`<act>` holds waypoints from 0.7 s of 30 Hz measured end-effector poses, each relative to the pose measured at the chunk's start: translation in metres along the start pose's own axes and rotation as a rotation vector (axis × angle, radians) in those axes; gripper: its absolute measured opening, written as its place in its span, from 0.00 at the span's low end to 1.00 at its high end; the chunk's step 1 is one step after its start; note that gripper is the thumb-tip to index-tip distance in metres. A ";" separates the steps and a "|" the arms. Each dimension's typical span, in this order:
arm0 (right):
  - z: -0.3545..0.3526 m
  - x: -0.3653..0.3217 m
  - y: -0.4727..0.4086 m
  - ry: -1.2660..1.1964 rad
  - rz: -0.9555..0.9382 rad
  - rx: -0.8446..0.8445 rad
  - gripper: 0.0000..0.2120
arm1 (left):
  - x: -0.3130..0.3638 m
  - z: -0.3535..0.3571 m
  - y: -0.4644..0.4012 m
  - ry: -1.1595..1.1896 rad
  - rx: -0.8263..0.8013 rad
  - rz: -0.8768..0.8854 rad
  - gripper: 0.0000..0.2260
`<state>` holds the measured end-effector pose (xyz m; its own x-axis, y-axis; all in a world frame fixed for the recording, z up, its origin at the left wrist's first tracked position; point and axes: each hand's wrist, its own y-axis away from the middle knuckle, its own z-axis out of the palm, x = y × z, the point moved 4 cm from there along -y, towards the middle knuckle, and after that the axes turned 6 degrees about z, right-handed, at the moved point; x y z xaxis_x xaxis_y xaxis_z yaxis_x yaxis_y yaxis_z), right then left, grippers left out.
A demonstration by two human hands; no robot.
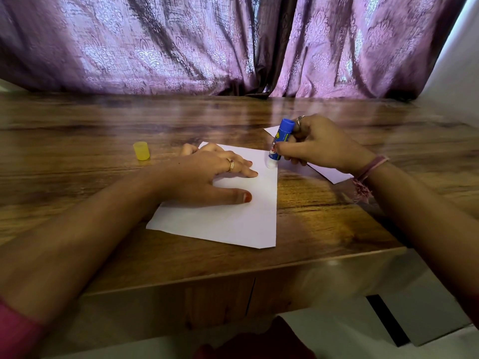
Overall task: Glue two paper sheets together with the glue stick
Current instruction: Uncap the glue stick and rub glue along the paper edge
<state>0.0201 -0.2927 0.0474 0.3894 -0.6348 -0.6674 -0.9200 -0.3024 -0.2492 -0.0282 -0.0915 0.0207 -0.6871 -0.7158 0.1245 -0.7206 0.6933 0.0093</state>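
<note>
— Hands first: what is each one doing?

— The left hand (207, 174) lies flat with its fingers spread, pressing on the nearer paper sheet (228, 216). The right hand (318, 145) curls its fingers round the glue stick (278, 142) and holds it tilted, blue base up, white tip down on the far right edge of that sheet, just beyond the left fingertips.

— Paper count?

— Two sheets. The one under the left hand, and a second sheet (329, 172) lying under and beyond the right hand, largely hidden by it. I cannot tell whether the two sheets touch.

— Glue sticks, caps?

— One glue stick, one yellow cap (141, 151). The cap stands on the wooden table (77, 141), to the left of the left hand and apart from it.

— Anything on the hands?

— One ring on the left, one on the right, and a pink thread band (368, 174) round the right wrist.

— Behind them?

— A purple curtain (181, 42) hangs past the table's far edge.
</note>
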 end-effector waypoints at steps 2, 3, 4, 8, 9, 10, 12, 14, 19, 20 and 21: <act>0.000 0.001 0.001 -0.007 0.000 0.002 0.10 | 0.000 0.000 0.000 0.000 -0.001 0.004 0.29; 0.000 0.001 0.001 -0.010 -0.002 0.004 0.10 | 0.001 -0.001 0.000 0.000 -0.001 0.004 0.30; 0.000 0.002 0.000 -0.009 -0.001 0.006 0.10 | 0.001 -0.001 0.001 0.000 -0.002 0.003 0.30; -0.001 0.002 -0.002 0.021 0.008 0.029 0.11 | 0.003 -0.002 0.001 0.003 -0.011 0.002 0.29; -0.001 0.002 -0.003 0.028 0.010 0.036 0.11 | 0.003 -0.002 0.001 0.007 -0.016 0.000 0.28; -0.002 0.002 -0.003 0.034 0.011 0.041 0.11 | 0.003 -0.002 0.001 0.009 -0.018 -0.002 0.28; -0.002 0.001 -0.004 0.042 0.010 0.048 0.12 | 0.003 -0.002 0.002 0.002 -0.015 -0.002 0.28; -0.002 0.000 -0.004 0.046 0.008 0.042 0.12 | 0.002 -0.002 0.002 0.001 -0.006 0.003 0.28; -0.002 -0.003 0.003 0.071 -0.002 -0.002 0.11 | 0.000 -0.001 0.001 -0.007 -0.009 0.006 0.28; -0.002 -0.004 0.004 0.079 -0.007 -0.010 0.11 | 0.000 -0.001 0.001 -0.009 -0.013 0.004 0.28; -0.001 -0.005 0.006 0.089 -0.010 -0.016 0.10 | 0.000 -0.001 0.001 -0.011 -0.016 0.001 0.28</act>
<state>0.0128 -0.2923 0.0504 0.4015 -0.6920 -0.5999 -0.9156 -0.3197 -0.2440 -0.0285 -0.0909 0.0213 -0.6886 -0.7162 0.1138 -0.7186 0.6949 0.0251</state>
